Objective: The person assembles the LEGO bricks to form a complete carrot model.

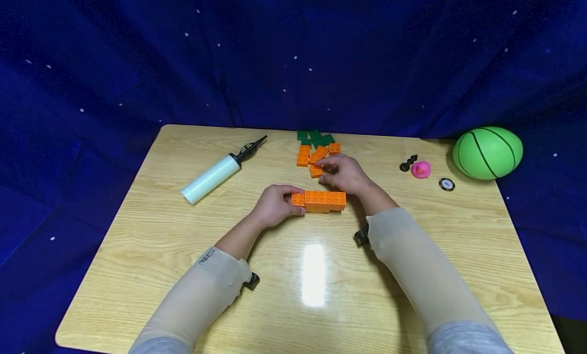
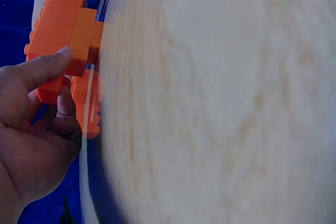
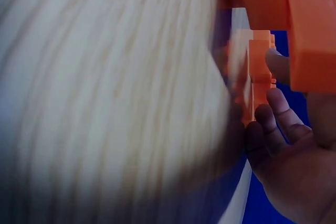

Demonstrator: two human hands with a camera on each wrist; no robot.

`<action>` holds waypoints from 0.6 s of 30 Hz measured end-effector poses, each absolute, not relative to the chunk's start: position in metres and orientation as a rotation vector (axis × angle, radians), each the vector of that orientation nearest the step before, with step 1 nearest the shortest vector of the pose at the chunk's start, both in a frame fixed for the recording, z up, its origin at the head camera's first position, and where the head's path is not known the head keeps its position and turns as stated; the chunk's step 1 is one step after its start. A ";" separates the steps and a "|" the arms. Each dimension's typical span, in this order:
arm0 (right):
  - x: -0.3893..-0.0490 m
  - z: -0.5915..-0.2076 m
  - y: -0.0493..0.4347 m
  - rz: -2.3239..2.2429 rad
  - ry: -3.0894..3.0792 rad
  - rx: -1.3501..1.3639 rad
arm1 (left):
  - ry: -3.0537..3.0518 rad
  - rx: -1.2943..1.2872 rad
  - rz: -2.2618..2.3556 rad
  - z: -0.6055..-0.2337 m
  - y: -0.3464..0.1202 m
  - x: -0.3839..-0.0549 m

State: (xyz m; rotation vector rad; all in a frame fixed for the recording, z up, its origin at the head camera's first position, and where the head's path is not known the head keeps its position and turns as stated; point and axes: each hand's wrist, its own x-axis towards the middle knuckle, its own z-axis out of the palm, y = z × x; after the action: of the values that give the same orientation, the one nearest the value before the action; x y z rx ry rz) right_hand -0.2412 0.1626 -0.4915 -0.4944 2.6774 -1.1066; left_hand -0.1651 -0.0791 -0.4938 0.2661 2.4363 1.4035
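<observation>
Thumb and fingers of my left hand grip the left end of a row of joined orange toy building bricks, studs facing up in the head view. The left wrist view shows the thumb along the side of this brick assembly, which has stepped layers beneath. My right hand reaches past it to a pile of loose orange bricks. Its fingertips are right at the nearest orange brick. In the right wrist view its loosely extended fingers lie beside the orange bricks.
Several green bricks lie behind the orange ones. To the left is a white hand pump with a black nozzle. On the right are a small black object, a pink rubber duck, a poker chip and a green ball.
</observation>
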 end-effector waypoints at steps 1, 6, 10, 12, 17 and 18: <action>-0.242 -0.492 0.162 -1.097 2.681 -0.497 | 2.435 0.269 1.406 -0.494 -0.079 -0.165; -0.245 -0.495 0.159 -1.033 2.714 -0.516 | 2.424 0.288 1.432 -0.496 -0.081 -0.165; -0.245 -0.496 0.159 -1.022 2.734 -0.503 | 2.418 0.288 1.440 -0.497 -0.080 -0.165; -0.245 -0.497 0.160 -1.013 2.741 -0.491 | 2.417 0.286 1.438 -0.497 -0.080 -0.165; -0.244 -0.496 0.162 -1.002 2.733 -0.446 | 2.408 0.276 1.441 -0.496 -0.080 -0.165; -0.243 -0.495 0.163 -1.006 2.727 -0.440 | 2.404 0.273 1.445 -0.495 -0.080 -0.165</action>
State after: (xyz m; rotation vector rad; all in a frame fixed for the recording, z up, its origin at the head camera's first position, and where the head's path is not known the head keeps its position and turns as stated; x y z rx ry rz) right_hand -0.2434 0.1626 -0.4954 -0.4404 2.7274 -1.0057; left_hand -0.1647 -0.0802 -0.4953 0.2732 2.4036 1.4446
